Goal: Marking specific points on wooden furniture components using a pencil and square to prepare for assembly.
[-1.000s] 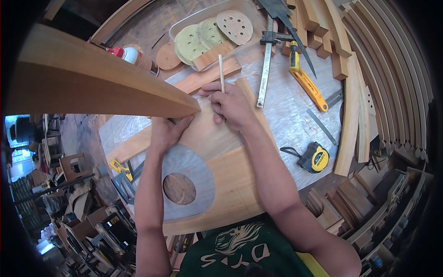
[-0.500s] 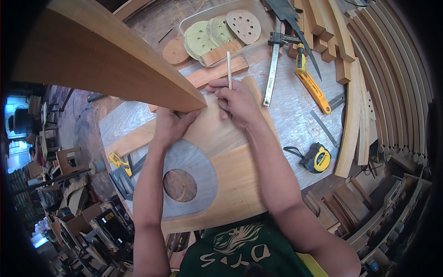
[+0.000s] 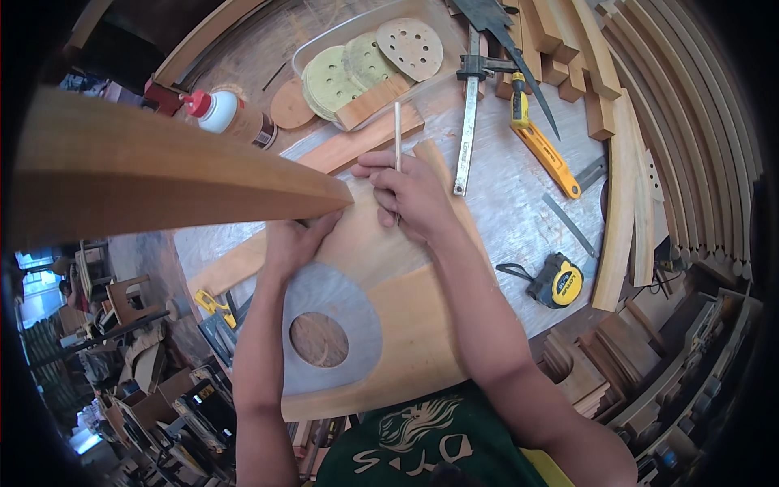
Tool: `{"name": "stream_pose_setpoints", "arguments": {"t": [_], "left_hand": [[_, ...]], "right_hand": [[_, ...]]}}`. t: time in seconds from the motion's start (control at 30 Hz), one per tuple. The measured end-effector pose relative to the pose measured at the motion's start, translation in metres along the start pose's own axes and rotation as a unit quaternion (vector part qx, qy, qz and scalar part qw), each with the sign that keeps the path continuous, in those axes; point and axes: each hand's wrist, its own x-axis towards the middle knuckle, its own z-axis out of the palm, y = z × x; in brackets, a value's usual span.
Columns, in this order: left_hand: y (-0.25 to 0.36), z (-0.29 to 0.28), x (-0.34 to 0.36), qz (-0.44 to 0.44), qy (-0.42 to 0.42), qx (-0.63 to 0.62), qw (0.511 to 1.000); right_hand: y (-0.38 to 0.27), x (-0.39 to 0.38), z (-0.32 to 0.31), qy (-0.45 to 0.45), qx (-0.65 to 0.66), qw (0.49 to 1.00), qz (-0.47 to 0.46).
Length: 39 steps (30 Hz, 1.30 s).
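My left hand (image 3: 297,243) is closed around the near end of a long squared wooden post (image 3: 187,174), which slants up and away to the left. Its fingertips are hidden under the post. A thin, light-coloured pencil (image 3: 398,134) stands nearly upright in my right hand (image 3: 412,195), just right of the post's end. Below both hands lies a broad, light wooden panel (image 3: 418,321) with a curved inner edge. Against that edge sits a grey flat piece (image 3: 365,325) with a round hole through it.
Sanding discs (image 3: 337,73) lie in a clear tray beyond my hands, near a red-capped white bottle (image 3: 219,112). On the right are a bar clamp (image 3: 466,122), a yellow-handled folding saw (image 3: 548,158), a tape measure (image 3: 556,280) and curved wooden strips (image 3: 621,203). A yellow tool (image 3: 215,308) lies left.
The post has swung lower on the left, and its near end has shifted slightly left. The bottle behind it now shows. Both hands keep their grips; the whole view has shifted a little.
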Motion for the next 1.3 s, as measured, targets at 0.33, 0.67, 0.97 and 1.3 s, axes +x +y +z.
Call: {"name": "stream_pose_setpoints", "arguments": {"t": [0.33, 0.67, 0.97, 1.3], "left_hand": [[0.021, -0.001, 0.016, 0.013, -0.102, 0.037, 0.994], [-0.033, -0.003, 0.012, 0.129, -0.035, -0.014, 0.991], [-0.049, 0.003, 0.006, 0.075, -0.029, -0.092, 0.992], [-0.044, -0.002, 0.014, 0.129, -0.056, -0.036, 0.989]], "right_hand": [[-0.008, 0.002, -0.007, 0.028, 0.136, 0.989, 0.054], [-0.016, 0.004, -0.005, 0.022, 0.193, 0.978, 0.078], [-0.004, -0.008, -0.005, 0.052, 0.218, 0.973, 0.06], [0.008, -0.009, -0.009, 0.038, 0.253, 0.967, 0.001]]}}
